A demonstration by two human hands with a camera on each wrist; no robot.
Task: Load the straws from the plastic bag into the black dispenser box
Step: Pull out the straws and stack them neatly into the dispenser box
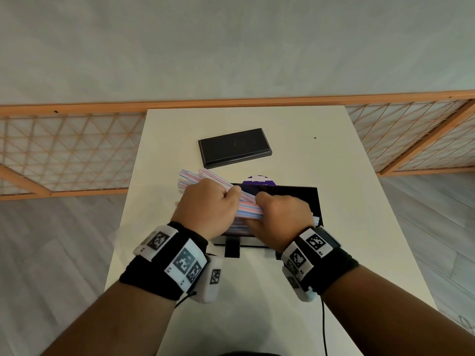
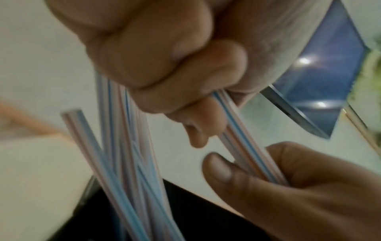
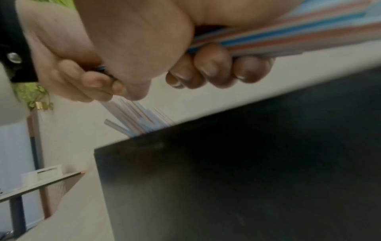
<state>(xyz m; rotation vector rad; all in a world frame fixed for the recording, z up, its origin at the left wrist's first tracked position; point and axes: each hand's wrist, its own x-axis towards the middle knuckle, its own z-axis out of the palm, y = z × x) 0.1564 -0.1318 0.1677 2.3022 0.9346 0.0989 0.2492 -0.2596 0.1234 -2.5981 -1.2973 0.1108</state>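
Observation:
A bundle of pink, blue and white striped straws is held above the open black dispenser box in the middle of the white table. My left hand grips the bundle's left part, with straw ends fanning out past it. My right hand grips the right part. In the left wrist view the left hand's fingers curl round the straws and the right hand's thumb presses them. The right wrist view shows fingers wrapped round the straws over the box wall. No plastic bag is clearly visible.
The box's flat black lid lies further back on the table. A purple and white round object sits just behind the box. A wooden lattice screen runs behind the table on both sides.

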